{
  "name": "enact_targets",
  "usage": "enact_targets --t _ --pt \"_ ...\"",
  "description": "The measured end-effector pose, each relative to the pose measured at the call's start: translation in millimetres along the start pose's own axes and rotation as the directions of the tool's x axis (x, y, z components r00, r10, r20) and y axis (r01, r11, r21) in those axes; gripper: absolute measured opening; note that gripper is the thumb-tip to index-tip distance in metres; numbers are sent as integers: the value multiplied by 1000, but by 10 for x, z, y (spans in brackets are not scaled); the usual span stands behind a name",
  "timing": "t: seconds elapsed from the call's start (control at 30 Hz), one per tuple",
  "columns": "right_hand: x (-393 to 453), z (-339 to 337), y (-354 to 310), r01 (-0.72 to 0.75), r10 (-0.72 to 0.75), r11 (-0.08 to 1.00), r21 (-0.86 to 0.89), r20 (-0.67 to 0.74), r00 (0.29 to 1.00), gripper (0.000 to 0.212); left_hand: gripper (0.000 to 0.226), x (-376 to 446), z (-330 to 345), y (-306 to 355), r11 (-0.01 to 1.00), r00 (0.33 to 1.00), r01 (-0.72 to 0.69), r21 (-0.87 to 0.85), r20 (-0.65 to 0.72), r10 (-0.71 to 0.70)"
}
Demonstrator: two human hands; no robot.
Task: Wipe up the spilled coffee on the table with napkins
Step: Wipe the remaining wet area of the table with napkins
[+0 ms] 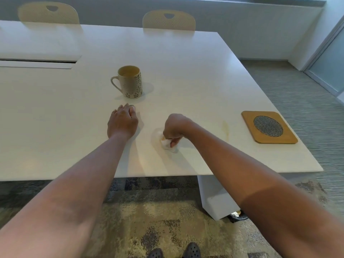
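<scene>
Wide white counter [186, 62] in a meeting room, patterned carpet [149, 220] below, two pale chairs [169, 20] pushed in on the far side.

Crumpled white napkin [168, 144] pressed down onto the counter near the front edge, stained light brown along its top. Clenched around it from above, right hand [174, 127], fingers [173, 142] curled tight on the wad, wrist bent downward. Faint wet sheen on the surface just left of the napkin. Thin tan coffee streak [225, 128] further right, between the napkin and a wooden trivet [269, 127], apart from both. Trivet square with rounded corners and a round mesh centre, lying flat near the right edge.

Left hand [122, 121] resting palm down on the counter, left of the napkin and not touching it, holding nothing, fingers loosely curled and close together. Just beyond it, upright cream mug [130, 81] with a leaf pattern, handle pointing left, brownish inside; liquid level hard to tell.

Dark perforated shoes [191, 250] at the bottom edge.
</scene>
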State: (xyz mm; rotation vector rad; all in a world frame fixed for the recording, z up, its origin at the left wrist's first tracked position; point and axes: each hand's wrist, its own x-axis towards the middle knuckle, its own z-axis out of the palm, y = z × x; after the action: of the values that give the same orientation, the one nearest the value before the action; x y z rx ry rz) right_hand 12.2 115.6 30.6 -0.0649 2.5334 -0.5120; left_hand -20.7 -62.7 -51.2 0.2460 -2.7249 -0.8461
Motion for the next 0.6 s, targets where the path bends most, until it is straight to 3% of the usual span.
enact_targets --t 0.17,0.2,0.3,0.47,0.6 --pt "-4 -57 177 98 -52 958 269 -174 983 26 42 14 12 -16 1000 1000 -2 13 2 2" --pt "-21 -89 231 111 -55 961 253 -218 974 28 42 16 16 -20 1000 1000 0 19 -1 0" --pt "-61 -178 361 102 -79 992 68 -286 955 33 43 25 23 -33 1000 1000 10 29 -6 -9" --pt "-70 -194 417 128 -128 992 -8 -152 980 39 44 34 42 -34 999 1000 11 41 2 -11" --pt "-60 -89 320 194 -272 917 -349 -189 944 55 44 37 46 -35 999 1000 12 44 -3 -12"
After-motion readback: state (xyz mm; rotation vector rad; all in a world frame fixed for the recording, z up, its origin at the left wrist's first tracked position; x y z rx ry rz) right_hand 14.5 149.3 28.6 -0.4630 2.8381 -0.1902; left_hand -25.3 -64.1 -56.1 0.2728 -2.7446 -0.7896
